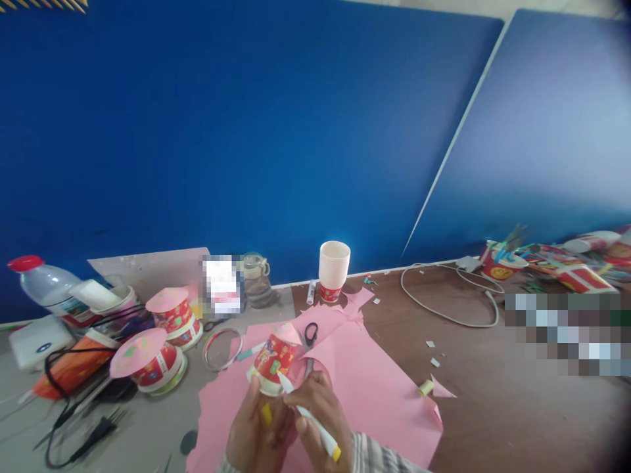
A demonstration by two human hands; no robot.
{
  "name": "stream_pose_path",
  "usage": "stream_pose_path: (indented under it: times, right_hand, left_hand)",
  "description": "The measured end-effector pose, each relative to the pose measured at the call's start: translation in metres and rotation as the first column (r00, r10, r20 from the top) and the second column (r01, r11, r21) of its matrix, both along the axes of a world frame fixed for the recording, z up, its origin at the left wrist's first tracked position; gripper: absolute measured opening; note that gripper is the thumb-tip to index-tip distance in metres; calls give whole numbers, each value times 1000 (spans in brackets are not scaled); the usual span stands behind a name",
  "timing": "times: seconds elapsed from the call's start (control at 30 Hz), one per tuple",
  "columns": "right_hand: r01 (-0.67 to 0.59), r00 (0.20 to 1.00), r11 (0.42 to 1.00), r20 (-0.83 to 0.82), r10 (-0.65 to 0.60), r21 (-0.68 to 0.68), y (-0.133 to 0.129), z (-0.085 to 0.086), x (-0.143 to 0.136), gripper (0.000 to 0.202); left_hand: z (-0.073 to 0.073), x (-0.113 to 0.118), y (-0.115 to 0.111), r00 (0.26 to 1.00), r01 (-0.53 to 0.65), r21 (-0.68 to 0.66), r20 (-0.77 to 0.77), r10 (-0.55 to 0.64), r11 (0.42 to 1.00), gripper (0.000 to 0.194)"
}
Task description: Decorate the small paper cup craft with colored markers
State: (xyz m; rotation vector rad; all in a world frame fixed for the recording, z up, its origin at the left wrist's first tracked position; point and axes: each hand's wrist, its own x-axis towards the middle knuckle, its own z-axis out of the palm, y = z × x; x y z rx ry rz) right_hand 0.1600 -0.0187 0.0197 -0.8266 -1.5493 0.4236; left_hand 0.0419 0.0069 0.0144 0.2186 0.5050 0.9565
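A red printed paper cup (277, 358), tilted and with its wide rim toward me, is held in my left hand (259, 420). A yellow piece (267, 413) shows among the fingers of that hand. My right hand (320, 410) grips a white marker (315, 424) with a yellow end, its tip close to the cup's side; whether it touches is unclear. Both hands are over a sheet of pink paper (365, 387). Behind the right hand lie scissors with black handles (311, 334), partly hidden by the paper.
Two decorated cups with pink tops (140, 353) stand left, near a bottle (54, 286) and black cable (91, 440). Stacked cups (334, 266) are at the back. A grey cable (446, 318), paper scraps and more cups (503, 263) lie right.
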Motion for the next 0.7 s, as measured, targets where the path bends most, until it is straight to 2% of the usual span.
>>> stream_pose_path:
  times: [0.17, 0.5, 0.7]
  right_hand:
    - [-3, 1000, 1000, -5, 3, -12, 2, -4, -1, 29]
    - [-37, 997, 998, 66, 40, -46, 2, -2, 4, 25]
    - [-3, 999, 1000, 49, 4, -26, 2, -3, 2, 27]
  left_hand:
    - [1, 1, -2, 999, 21, -27, -26, -21, 999, 45]
    - [-6, -1, -1, 998, 46, -38, -30, -47, 998, 46]
    - [-4, 0, -2, 997, 49, -26, -58, -50, 998, 46]
